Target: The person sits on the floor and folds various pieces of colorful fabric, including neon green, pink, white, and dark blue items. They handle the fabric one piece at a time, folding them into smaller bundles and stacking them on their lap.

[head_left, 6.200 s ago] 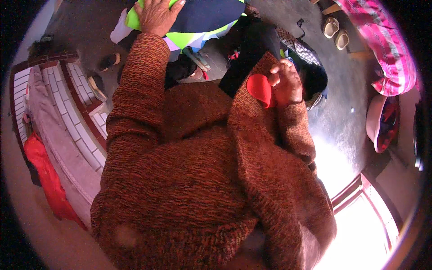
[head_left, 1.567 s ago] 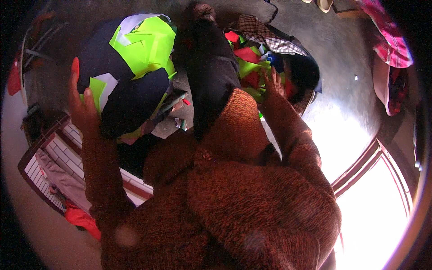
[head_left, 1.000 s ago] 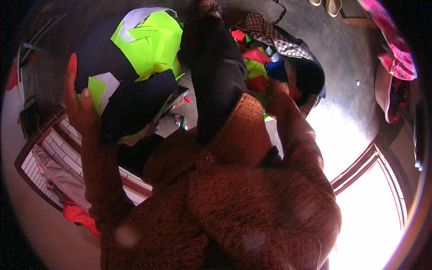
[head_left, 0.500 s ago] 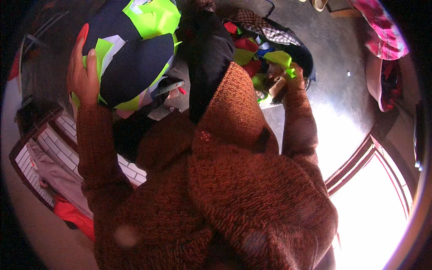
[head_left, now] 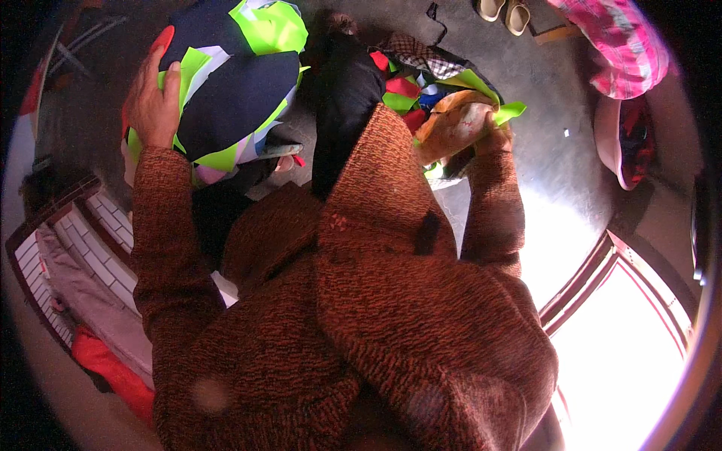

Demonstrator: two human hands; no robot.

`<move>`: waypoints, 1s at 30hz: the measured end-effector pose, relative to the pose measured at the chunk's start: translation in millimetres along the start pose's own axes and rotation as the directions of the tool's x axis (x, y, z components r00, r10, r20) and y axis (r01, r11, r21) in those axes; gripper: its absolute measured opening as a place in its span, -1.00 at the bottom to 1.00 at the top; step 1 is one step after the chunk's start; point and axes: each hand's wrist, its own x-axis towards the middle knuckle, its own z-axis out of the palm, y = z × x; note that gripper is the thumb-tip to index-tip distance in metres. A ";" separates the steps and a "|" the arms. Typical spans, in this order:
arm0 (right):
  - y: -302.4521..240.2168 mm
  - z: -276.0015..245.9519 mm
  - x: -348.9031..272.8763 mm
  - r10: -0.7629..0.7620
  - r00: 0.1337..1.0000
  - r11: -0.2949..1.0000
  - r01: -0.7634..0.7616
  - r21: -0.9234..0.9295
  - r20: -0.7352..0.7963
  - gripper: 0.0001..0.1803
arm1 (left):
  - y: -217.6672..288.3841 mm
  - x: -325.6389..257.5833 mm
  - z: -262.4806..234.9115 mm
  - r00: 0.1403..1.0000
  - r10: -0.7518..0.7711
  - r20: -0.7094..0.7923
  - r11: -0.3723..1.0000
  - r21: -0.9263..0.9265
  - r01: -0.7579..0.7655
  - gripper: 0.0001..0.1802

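Note:
My left hand [head_left: 154, 113] lies with its fingers stretched out along the left side of a bulky bundle of navy cloth [head_left: 241, 109]. Neon green cloth pieces [head_left: 274, 30] and a few pale ones stick out of that bundle. A red tip [head_left: 163, 37] shows by my fingertips; I cannot tell what it belongs to. At the right, my right hand [head_left: 494, 141] is closed on a neon green cloth strip [head_left: 510, 113], partly hidden by the fingers. Against this hand rests a crumpled tan, orange-edged piece [head_left: 457, 124], over a heap of coloured scraps [head_left: 402, 89].
Checked cloth [head_left: 414, 51] edges the scrap heap. Light-coloured shoes [head_left: 516, 18] stand on the grey floor beyond. Pink plaid cloth [head_left: 624, 49] hangs over a pale tub-like thing [head_left: 611, 139] at far right. Bright light comes through a doorway [head_left: 624, 353]. Clothes [head_left: 98, 301] hang at lower left.
The tan piece has come up into fuller view beside my right hand, and the green strip now points to the right. My left hand keeps its place on the bundle; the whole view has shifted slightly.

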 end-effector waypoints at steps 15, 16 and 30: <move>7.0 119.9 -19.5 0.100 0.873 0.966 -0.199 0.162 0.477 -0.08 | -8.2 -6.9 14.7 0.975 -0.014 -0.223 0.999 0.044 0.024 -0.49; 11.4 136.2 -18.6 0.080 0.835 0.978 -0.170 0.118 0.544 -0.01 | -8.1 -8.6 12.9 0.976 -0.043 -0.213 0.999 0.020 0.049 -0.48; 72.8 131.5 -50.2 0.148 0.865 0.887 0.098 -0.450 0.480 -0.63 | 148.1 -85.7 -4.8 0.991 -0.046 -0.123 0.549 -0.832 -0.078 -0.66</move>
